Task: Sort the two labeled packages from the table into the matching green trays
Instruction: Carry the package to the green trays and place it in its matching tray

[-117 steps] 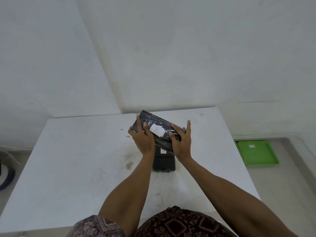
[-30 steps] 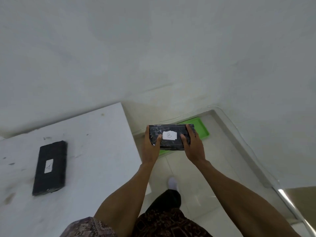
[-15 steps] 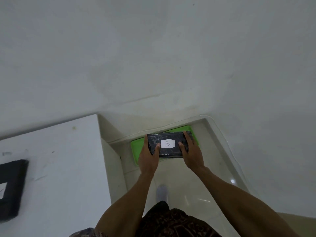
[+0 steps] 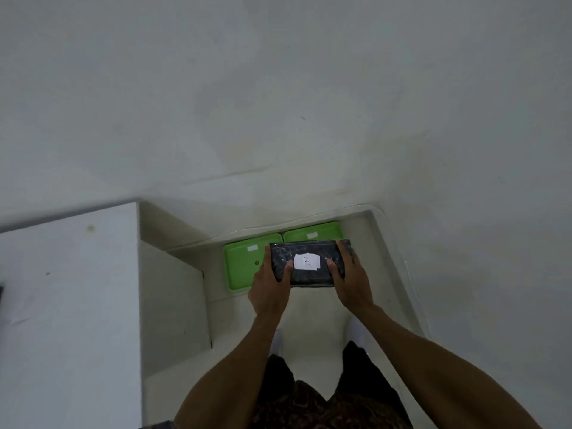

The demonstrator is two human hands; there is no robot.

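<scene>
I hold a black plastic-wrapped package (image 4: pixel 309 275) with a white label marked B, gripped at its ends by my left hand (image 4: pixel 270 289) and my right hand (image 4: pixel 351 284). It hovers above two green trays on the floor. The left green tray (image 4: pixel 240 266) carries a small white label and shows most of its bed. The right green tray (image 4: pixel 312 234) is mostly hidden behind the package; only its far rim and label show. A sliver of the other black package (image 4: pixel 1 294) lies at the far left edge on the table.
The white table (image 4: pixel 68 305) fills the left side, its corner close to the trays. White walls close off the far side and the right. A thin cable runs along the floor behind the trays. My feet stand on pale floor tiles below the package.
I have turned further right and stepped toward the trays. Both trays now show, and the package marked B sits over them. The package on the table has slid almost out of view.
</scene>
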